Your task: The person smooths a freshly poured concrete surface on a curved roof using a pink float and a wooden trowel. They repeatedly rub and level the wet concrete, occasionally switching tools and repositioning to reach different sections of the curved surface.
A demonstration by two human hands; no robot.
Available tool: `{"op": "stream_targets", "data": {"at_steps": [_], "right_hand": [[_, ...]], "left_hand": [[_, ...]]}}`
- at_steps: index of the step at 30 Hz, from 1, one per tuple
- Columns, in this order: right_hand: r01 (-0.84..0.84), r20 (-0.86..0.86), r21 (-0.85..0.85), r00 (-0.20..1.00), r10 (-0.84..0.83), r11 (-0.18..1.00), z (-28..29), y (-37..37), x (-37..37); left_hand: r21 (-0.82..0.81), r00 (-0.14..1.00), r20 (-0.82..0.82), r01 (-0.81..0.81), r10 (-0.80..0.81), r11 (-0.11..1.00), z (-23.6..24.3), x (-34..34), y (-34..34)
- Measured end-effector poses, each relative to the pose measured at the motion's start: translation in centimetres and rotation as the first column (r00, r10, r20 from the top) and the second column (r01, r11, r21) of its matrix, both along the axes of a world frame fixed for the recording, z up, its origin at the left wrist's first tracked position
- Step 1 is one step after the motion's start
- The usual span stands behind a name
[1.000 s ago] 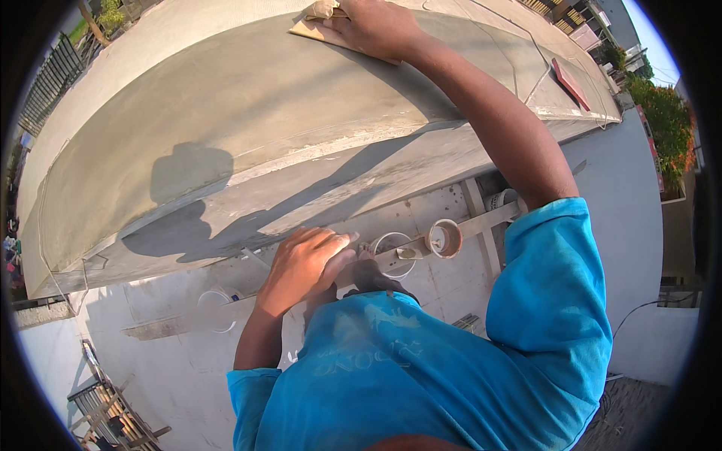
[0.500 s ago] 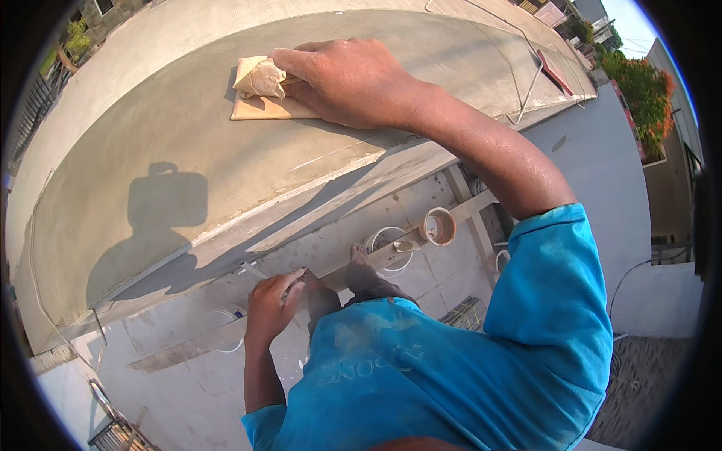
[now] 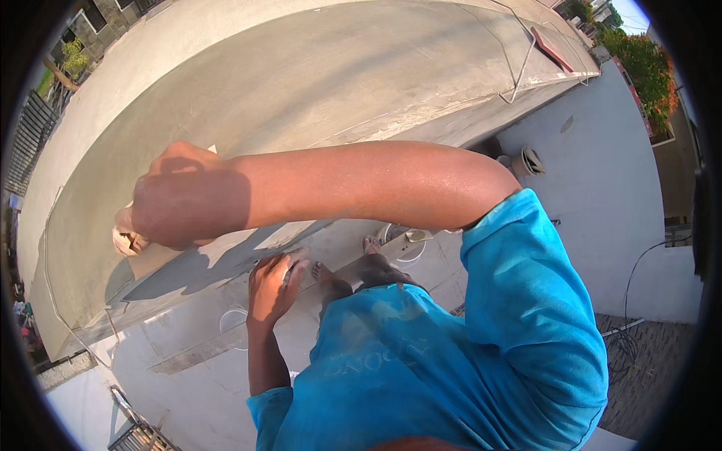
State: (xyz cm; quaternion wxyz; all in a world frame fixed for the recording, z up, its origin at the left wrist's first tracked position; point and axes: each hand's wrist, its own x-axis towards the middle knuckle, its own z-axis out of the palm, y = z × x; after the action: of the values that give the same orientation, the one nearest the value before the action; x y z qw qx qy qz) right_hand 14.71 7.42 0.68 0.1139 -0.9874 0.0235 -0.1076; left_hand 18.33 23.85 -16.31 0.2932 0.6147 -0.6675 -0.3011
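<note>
- Pale and board-like, our float [image 3: 148, 261] lies beneath the right grip [image 3: 180, 197], over the left part of the grey rendered slab [image 3: 301, 90].
- We have the right grip closed on the float, hiding most of it: one corner peeks past the knuckles, and a larger piece shows on the near side.
- Crumpled tan wrapping [image 3: 125, 239] pokes out left of our fingers.
- Our left grip [image 3: 273, 289] is apart from the float, fingers bent; we cannot tell how far open it is or whether it has hold of anything.
- Well apart from both, we see a long red tool [image 3: 551, 50] on the slab's right end.
</note>
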Motion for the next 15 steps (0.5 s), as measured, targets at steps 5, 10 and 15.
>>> {"op": "stream_targets", "data": {"at_steps": [5, 10, 15], "right_hand": [[0.149, 0.091, -0.016, 0.985, -0.147, 0.989, -0.9, 1.2, -2.3], [0.891, 0.023, -0.147, 0.437, -0.899, 0.429, 0.5, -10.4, -24.6], [0.987, 0.263, -0.164, 0.047, -0.964, 0.003, 4.2, -11.3, -37.4]], "left_hand": [[0.068, 0.985, 0.125, 0.108, -0.116, 0.992, -1.0, -1.4, -1.3], [0.127, 0.987, 0.144, -0.089, 0.07, 0.988, -3.8, -0.3, 3.7], [0.224, 0.994, -0.002, -0.102, 0.105, 0.969, -4.7, -1.0, 4.4]]}}
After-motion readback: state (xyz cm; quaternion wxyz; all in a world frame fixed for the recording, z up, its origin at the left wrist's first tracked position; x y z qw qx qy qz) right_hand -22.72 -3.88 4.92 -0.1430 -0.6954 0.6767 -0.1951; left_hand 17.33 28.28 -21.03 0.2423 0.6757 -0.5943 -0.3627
